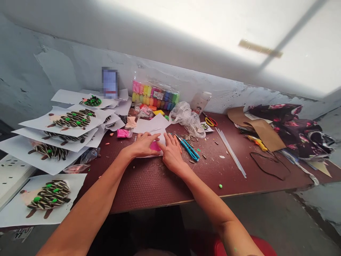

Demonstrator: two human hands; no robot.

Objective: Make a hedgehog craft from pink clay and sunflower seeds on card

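A flat piece of bright pink clay [155,145] lies on white paper [153,124] on the dark red table. My left hand [145,144] rests on the paper at its left side, fingers stretched toward the clay. From the right, my right hand [172,151] lies over the paper with fingers extended, its thumb beside the clay. Neither hand grips anything visible. A teal utility knife [190,150] sits just right of my right hand, near scattered sunflower seeds [188,137]. To the left of the paper is a packet of pink clay [124,133].
Sheets with seed-covered hedgehog figures [73,119] are stacked at left. A multicoloured clay set [154,96], a plastic bag [188,117], a bottle [201,102] and scissors [211,122] stand or lie behind. Rightward are glue sticks [231,153], a yellow glue gun [257,143] and floral cloth [298,131].
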